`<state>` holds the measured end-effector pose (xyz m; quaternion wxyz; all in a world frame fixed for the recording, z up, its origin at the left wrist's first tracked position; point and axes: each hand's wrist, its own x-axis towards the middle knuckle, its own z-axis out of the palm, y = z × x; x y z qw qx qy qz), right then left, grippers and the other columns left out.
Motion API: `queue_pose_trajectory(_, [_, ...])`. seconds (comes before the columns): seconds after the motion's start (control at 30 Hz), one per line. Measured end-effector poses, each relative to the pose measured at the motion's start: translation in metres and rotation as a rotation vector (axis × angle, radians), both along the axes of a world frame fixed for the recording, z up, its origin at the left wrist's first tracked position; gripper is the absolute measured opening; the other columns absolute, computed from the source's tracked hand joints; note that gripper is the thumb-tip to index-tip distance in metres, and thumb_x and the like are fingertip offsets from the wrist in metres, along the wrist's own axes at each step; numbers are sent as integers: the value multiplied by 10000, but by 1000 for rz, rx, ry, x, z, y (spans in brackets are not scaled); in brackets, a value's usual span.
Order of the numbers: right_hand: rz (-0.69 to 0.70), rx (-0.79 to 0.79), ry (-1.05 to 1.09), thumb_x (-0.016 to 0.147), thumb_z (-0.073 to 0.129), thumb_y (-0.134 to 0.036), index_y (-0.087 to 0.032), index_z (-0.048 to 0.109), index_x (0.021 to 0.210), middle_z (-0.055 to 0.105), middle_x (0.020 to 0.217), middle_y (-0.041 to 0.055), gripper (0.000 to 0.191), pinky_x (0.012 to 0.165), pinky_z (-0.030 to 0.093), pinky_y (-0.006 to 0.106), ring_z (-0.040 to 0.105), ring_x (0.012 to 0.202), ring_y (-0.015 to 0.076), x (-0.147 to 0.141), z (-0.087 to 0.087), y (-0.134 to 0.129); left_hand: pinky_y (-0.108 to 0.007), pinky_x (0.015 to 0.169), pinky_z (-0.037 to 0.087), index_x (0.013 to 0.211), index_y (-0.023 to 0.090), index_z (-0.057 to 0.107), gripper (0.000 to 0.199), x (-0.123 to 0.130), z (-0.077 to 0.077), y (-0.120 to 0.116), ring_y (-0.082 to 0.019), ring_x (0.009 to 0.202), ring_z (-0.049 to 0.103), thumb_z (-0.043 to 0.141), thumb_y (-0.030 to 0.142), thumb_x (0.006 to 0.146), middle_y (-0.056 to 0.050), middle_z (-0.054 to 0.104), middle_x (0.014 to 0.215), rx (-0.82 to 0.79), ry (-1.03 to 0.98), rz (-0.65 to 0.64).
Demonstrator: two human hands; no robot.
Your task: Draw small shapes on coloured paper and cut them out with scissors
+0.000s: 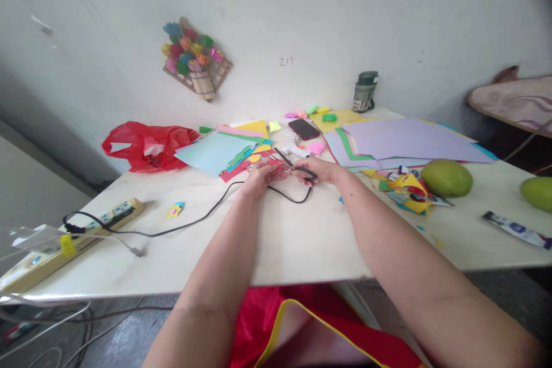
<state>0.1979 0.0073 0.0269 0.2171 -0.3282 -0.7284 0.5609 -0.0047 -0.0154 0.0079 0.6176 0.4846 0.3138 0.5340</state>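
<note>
My left hand [257, 178] pinches a small piece of red paper [274, 164] over the middle of the table. From the right, my right hand [324, 170] is closed around black-handled scissors [307, 173], their blades close to the paper; I cannot tell whether they touch it. Just behind my hands lies a white glue gun [295, 150]. A black cord [198, 220] runs under my hands and across to the power strip. Cut strips of coloured paper [241, 162] lie beyond my left hand, partly hidden by it.
A power strip [125, 214] and red plastic bag [150, 146] are at left. Coloured sheets [409, 139], paper scraps [409, 191], a green mango [447, 178] and a tube [516, 231] are at right. Behind lie a phone [304, 129] and a flask [364, 92].
</note>
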Motion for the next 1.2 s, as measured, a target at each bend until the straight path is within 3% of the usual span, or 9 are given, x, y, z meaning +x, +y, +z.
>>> queue_pose_trajectory(0.2, [-8, -49, 27, 779, 592, -288, -170, 555, 724, 467, 474, -51, 135, 375, 315, 192, 451, 410, 77, 0, -5, 4, -282, 647, 581, 653, 122, 606, 207, 0, -1, 1, -150, 606, 670, 780, 230, 626, -48, 694, 700, 0, -1, -2])
queue_pose_trajectory(1.2, [-34, 11, 1, 735, 658, -330, -150, 597, 749, 495, 494, -47, 191, 384, 322, 184, 445, 423, 67, 0, -3, 2, -276, 599, 510, 691, 125, 615, 273, -1, -1, 0, -112, 547, 580, 801, 288, 575, -1, 607, 617, -2, 33, 43])
